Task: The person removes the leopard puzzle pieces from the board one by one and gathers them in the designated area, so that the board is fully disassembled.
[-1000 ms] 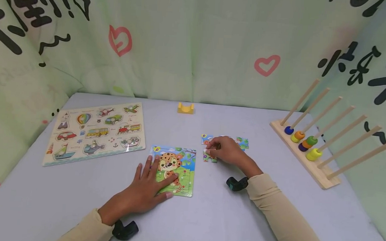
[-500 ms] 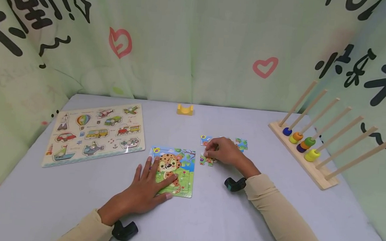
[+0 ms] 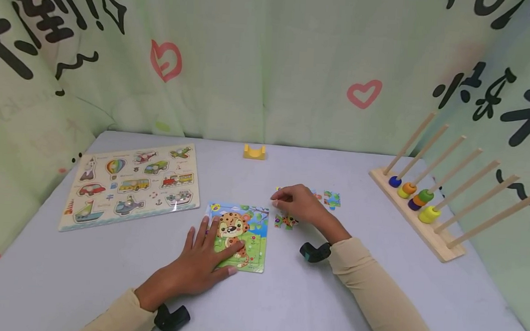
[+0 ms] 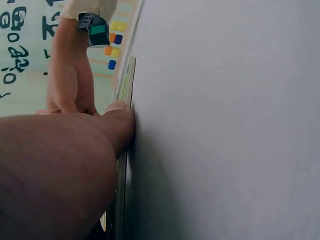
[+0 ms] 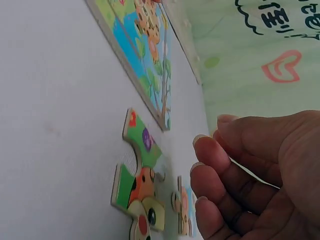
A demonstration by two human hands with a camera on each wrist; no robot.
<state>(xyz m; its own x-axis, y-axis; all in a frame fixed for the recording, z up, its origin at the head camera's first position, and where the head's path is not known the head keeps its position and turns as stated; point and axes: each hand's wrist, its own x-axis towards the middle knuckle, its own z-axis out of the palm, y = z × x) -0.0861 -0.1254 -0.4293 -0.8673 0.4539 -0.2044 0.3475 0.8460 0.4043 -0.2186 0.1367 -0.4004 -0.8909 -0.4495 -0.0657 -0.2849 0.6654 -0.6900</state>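
My left hand (image 3: 199, 262) rests flat with spread fingers on a square leopard puzzle board (image 3: 256, 252), its thumb at the near edge. To the right of the board, my right hand (image 3: 300, 203) hovers with loosely curled fingers. Thumb and index fingertips come close together in the right wrist view, and nothing shows between them. Below that hand lies a jigsaw puzzle piece (image 5: 142, 187) with part of an animal's face, apart from the fingers. More puzzle pieces (image 3: 332, 199) lie behind the right hand, which partly hides them.
A wooden vehicle puzzle board (image 3: 133, 198) lies at the left. At the right stands a wooden peg rack (image 3: 445, 242) with coloured beads. A small yellow U-shaped block (image 3: 254, 152) sits near the back edge, before a green curtain (image 3: 270, 61).
The jigsaw piece first shifted slightly left and nearer under my right fingers. My right hand then let it go and moved up and left. The left hand stays put.
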